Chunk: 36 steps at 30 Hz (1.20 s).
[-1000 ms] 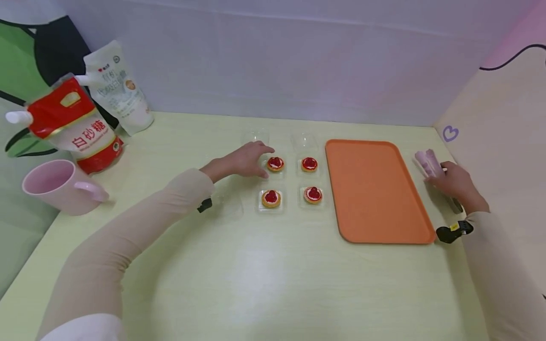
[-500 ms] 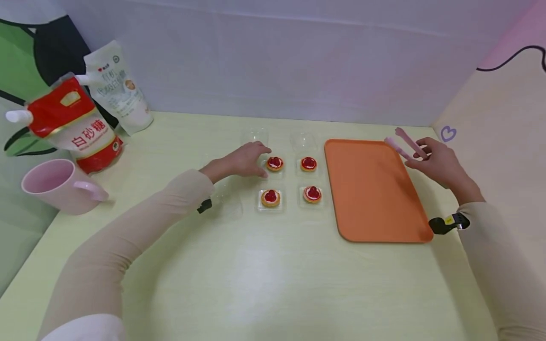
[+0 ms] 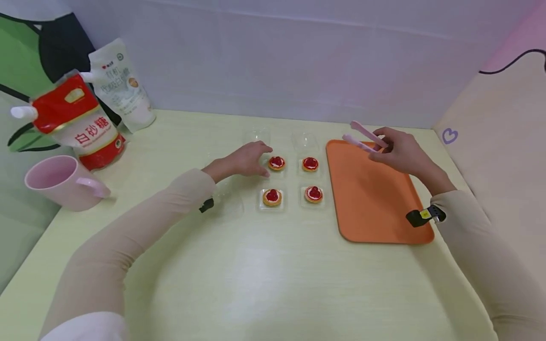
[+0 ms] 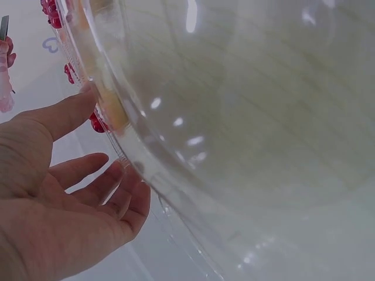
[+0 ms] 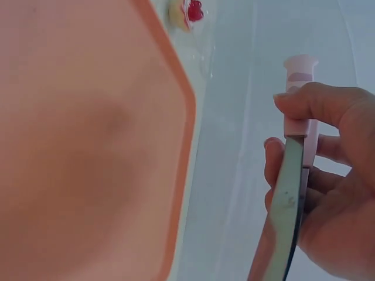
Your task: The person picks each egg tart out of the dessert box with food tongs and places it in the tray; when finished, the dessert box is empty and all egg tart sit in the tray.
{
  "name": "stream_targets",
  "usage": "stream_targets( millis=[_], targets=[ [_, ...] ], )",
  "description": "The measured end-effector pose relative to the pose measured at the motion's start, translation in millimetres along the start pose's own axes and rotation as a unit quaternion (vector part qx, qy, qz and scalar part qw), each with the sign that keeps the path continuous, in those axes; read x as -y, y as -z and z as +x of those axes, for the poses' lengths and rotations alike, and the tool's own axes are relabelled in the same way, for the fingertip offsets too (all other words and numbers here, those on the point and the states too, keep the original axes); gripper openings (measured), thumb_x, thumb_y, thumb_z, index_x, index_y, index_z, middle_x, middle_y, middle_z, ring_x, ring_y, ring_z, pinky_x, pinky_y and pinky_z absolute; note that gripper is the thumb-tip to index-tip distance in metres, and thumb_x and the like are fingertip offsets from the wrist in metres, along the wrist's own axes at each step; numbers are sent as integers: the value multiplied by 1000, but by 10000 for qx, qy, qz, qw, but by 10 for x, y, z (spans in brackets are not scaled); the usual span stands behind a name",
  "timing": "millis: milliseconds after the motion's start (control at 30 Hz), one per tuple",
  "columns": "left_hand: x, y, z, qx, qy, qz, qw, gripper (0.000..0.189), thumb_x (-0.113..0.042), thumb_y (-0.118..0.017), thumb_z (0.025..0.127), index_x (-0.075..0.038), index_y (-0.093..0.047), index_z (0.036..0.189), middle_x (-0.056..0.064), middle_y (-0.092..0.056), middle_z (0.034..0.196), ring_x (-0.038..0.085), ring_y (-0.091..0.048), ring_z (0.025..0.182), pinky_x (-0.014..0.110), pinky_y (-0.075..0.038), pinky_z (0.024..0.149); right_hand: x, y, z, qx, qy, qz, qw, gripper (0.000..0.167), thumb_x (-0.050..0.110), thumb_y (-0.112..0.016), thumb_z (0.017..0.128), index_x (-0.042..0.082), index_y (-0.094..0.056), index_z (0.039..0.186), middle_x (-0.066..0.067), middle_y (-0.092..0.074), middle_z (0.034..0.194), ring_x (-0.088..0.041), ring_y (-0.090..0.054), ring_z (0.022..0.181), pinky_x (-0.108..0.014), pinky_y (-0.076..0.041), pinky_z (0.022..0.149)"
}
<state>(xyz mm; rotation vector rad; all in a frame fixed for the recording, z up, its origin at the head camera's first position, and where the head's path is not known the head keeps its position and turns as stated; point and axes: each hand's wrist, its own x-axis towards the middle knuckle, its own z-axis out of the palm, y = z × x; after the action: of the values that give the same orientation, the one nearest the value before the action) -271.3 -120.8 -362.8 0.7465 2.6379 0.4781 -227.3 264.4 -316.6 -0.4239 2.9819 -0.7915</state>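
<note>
In the head view, the tongs [image 3: 368, 133] have smooth pink arms with rounded tips. Four round tarts [image 3: 277, 163] with glossy red topping and white cream sit in clear, thin-walled plastic boxes [image 3: 261, 207], lids swung back, between the hands. The orange tray [image 3: 375, 213], a flat rounded rectangle, lies beneath the right hand [image 3: 401, 149], on a pale, faintly grained tabletop [image 3: 247, 284]. Far to the left of the left hand [image 3: 244, 160] stand a pink mug [image 3: 64, 184], a red pouch [image 3: 81, 123] reading 白砂糖 and a white pouch [image 3: 121, 90] whose print is mostly too small to read. The right hand pinches the tongs above the tray's far part, tips apart and aimed toward the left hand. The left hand is spread, thumb and fingers apart, just beside the far-left tart.

From the left wrist, clear plastic with bright glints fills much of the view; the thumb is at its edge and the loosely bent fingers lie against it — gripping nothing firmly.

From the right wrist, the tongs show shiny metal behind pale pink ends, with thumb and curled fingers closed around them; the tray lies to this hand's left.
</note>
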Motion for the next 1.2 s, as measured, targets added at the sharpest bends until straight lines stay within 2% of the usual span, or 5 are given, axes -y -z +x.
stream_targets(
  millis=[267,700,833,1000,1200],
  targets=[
    [6,-6,0,-6,66,-15,10000,74,-24,-78,88,3,-43,147,22,-45,150,37,-40,141,46,-30,119,398,-183,213,1017,490,-119,9935,44,18,-71,90,9,-59,130,-11,-68,93,-23,-55,74,-32,-43,62],
    [9,-12,-27,-169,-103,23,9998,72,-22,-78,87,7,-45,144,24,-48,147,38,-44,138,46,-31,118,959,-483,609,2230,884,-951,9661,53,23,-76,89,11,-58,137,-9,-67,88,-21,-56,73,-32,-45,65],
    [11,-26,-37,-177,-107,-4,9998,72,-22,-78,87,7,-45,144,24,-49,147,38,-44,138,46,-31,118,1080,-542,699,2370,946,-1173,9598,54,25,-76,88,9,-60,137,-12,-71,103,-23,-58,80,-34,-47,70],
    [18,-35,-38,-198,-58,-57,9998,72,-22,-79,86,6,-45,144,23,-49,147,38,-44,139,46,-32,118,1228,-560,782,2557,546,-1343,9558,52,27,-76,89,10,-61,136,-16,-66,126,-25,-61,91,-35,-53,74],
    [12,-33,-36,-227,48,-138,9996,71,-23,-78,87,3,-46,145,21,-48,148,36,-43,139,46,-31,118,1353,-601,853,2700,-135,-1342,9534,53,30,-74,90,13,-59,138,-12,-66,118,-25,-64,83,-34,-54,72]
  ],
)
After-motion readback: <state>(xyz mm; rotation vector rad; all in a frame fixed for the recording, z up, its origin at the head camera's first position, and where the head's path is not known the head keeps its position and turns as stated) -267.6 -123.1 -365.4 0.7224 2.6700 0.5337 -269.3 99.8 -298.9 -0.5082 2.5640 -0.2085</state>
